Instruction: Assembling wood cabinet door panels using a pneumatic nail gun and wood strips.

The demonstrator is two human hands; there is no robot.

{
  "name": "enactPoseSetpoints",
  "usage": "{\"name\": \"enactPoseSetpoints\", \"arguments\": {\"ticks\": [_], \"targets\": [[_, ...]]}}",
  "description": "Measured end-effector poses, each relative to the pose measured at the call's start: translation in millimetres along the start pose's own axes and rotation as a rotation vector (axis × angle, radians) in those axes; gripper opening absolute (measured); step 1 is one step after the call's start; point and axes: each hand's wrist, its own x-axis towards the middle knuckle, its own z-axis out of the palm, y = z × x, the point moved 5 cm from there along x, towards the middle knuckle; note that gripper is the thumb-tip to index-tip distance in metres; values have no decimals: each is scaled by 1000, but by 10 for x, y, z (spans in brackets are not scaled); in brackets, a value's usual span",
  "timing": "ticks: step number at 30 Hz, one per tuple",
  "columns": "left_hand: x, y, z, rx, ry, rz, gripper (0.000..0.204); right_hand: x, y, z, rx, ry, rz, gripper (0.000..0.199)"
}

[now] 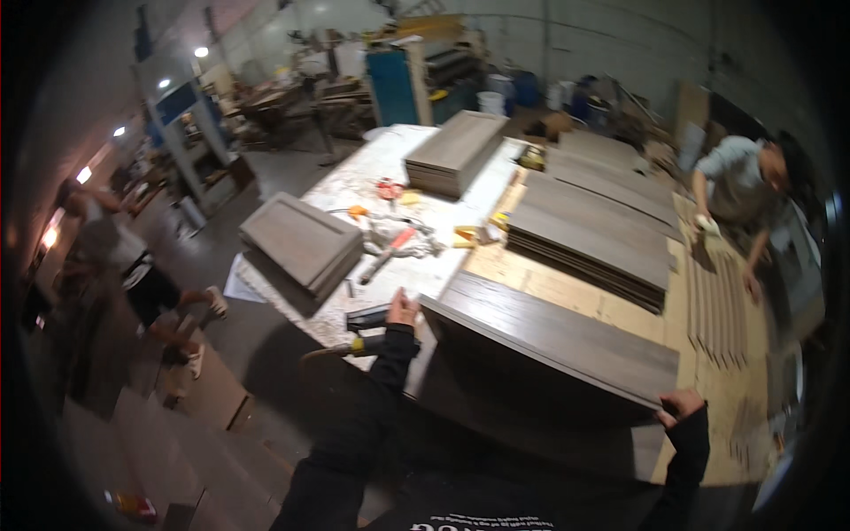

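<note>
A long grey-brown wooden panel [558, 336] lies across the near side of the work table, its near edge raised toward me. My left hand [404, 308] grips its left corner, fingers bent over the edge. At the opposite end, my right hand [680, 406] holds the near right corner. Below that edge is a dark, shadowed face; I cannot tell if it belongs to the same panel. Beside my left wrist lies a black and yellow handheld tool [365, 341], partly hidden by my sleeve.
Beyond the panel is a stack of similar boards [593, 234]. Framed panels [301, 243] and another pile [456, 155] stand on the white tabletop, with a red-handled hammer [387, 255] between. A co-worker [744, 186] handles narrow strips [715, 305] at right; another person [115, 239] walks at left.
</note>
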Motion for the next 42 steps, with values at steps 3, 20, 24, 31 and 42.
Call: {"name": "enactPoseSetpoints", "arguments": {"ticks": [3,20,24,31,42], "targets": [[-191,640,-611,-27,-25,-133,53,274,-139,188,135,28,32,29],[-416,100,-1142,187,-41,157,34,-158,835,867,670,927,367,43],[-531,367,-906,-200,-88,-6,40,-183,526,702,692,1018,411,39],[-177,-212,-1322,-189,-109,-109,54,-298,632,743,768,954,456,28],[-378,177,-1126,-88,-5,-44,49,-346,591,694,818,955,568,25]]}}
